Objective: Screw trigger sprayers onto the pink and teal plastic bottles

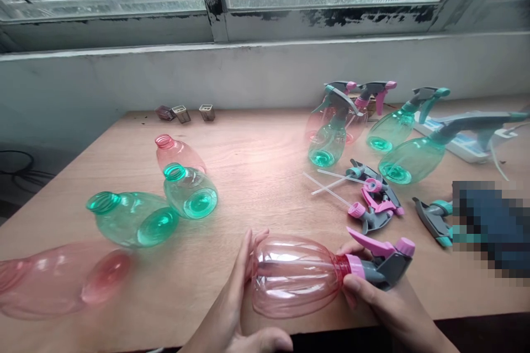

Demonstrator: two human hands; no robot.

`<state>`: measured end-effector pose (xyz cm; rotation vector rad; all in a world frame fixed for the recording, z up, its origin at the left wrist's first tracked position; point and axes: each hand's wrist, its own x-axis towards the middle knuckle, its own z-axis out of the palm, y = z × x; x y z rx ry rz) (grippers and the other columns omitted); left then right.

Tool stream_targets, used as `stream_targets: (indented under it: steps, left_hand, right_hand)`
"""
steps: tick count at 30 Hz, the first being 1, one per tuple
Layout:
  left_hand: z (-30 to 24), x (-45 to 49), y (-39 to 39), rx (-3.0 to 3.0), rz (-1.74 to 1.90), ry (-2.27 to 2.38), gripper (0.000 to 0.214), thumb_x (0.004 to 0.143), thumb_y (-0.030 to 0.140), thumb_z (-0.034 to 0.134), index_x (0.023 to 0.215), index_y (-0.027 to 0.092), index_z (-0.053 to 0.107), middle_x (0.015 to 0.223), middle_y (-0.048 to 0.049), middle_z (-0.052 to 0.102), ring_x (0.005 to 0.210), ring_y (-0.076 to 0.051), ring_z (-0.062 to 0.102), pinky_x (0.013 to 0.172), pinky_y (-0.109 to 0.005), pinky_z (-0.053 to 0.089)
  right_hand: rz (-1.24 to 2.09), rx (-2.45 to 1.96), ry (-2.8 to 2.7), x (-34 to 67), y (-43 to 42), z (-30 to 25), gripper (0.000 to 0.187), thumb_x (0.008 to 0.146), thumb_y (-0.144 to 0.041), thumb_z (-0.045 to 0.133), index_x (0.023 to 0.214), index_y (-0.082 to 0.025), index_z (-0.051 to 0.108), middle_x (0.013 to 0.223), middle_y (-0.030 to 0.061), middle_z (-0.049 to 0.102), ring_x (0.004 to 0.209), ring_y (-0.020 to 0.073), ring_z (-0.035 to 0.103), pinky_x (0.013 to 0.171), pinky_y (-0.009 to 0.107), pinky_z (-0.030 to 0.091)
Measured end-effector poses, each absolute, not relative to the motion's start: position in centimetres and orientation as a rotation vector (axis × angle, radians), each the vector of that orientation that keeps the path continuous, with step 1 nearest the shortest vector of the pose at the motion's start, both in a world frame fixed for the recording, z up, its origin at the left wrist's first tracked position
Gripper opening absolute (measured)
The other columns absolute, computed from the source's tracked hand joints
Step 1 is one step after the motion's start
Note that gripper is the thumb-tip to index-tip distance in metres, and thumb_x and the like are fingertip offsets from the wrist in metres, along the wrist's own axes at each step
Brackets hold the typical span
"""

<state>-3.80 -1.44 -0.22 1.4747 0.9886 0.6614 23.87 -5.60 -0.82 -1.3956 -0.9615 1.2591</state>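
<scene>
Head view. My right hand [379, 295] grips the translucent pink spray bottle [293, 278] at its collar; my left hand [236, 303] is spread open at its base, thumb clear. I see that bottle lying sideways between my hands, base leftward. Left of it — two headless green bottles [124, 226] and two headless pink bottles [49, 281]. Beyond it, rightward — loose trigger sprayer heads [375, 220], then fitted spray bottles [418, 157] farther back.
</scene>
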Motion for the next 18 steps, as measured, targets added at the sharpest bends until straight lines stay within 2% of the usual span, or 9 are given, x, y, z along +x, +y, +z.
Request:
stream_targets:
  steps: [3,7,12,15,18]
  left_hand:
    - [-0.13,-3.67,-1.25,1.465,0.647,1.011,0.098,0.081,0.059,0.077,0.159,0.050,0.018,0.174,0.0046,0.026,0.162,-0.029,0.025,0.138,-0.054,0.014]
    - [-0.20,-3.22,-1.21,1.513,0.682,1.028,0.093,0.086,0.049,0.075,0.159,0.050,0.018,0.174,0.0048,0.023,0.162,-0.028,0.025,0.138,-0.052,0.020]
    - [-0.65,-2.97,-1.55,1.556,0.751,1.032,0.082,0.094,0.039,0.066,0.158,0.053,0.016,0.173,0.0035,0.026,0.157,-0.028,0.037,0.130,-0.048,0.042]
    - [-0.44,-3.18,-1.43,1.583,0.749,0.989,0.092,0.090,0.039,0.071,0.160,0.051,0.012,0.173,0.0001,0.028,0.157,-0.032,0.037,0.130,-0.053,0.041]
    - [0.09,-3.43,-1.22,1.540,0.727,0.929,0.107,0.083,0.045,0.080,0.162,0.045,0.007,0.175,-0.0045,0.022,0.157,-0.036,0.036,0.128,-0.055,0.044]
  right_hand:
    - [1.255,-1.431,-0.956,23.97,-5.64,-0.77,0.035,0.084,-0.051,0.080,0.097,-0.020,0.070,0.058,-0.0007,0.065,0.057,0.0187,0.060,0.061,0.030,0.051]
    - [1.271,-1.411,-0.950,23.88,-5.50,-0.51,0.036,0.084,-0.052,0.080,0.098,-0.020,0.070,0.056,-0.0010,0.064,0.056,0.0186,0.059,0.060,0.030,0.050]
    - [1.303,-1.413,-0.921,23.80,-5.46,-0.28,0.037,0.084,-0.052,0.080,0.097,-0.020,0.070,0.055,-0.0005,0.064,0.054,0.0189,0.059,0.059,0.030,0.048]
    - [1.284,-1.446,-0.927,23.87,-5.54,-0.42,0.037,0.082,-0.050,0.082,0.098,-0.019,0.071,0.055,-0.0009,0.062,0.055,0.0191,0.058,0.059,0.031,0.049]
    - [1.232,-1.479,-0.935,23.93,-5.57,-0.57,0.038,0.078,-0.047,0.085,0.100,-0.020,0.071,0.056,-0.0019,0.061,0.057,0.0199,0.059,0.063,0.034,0.052]
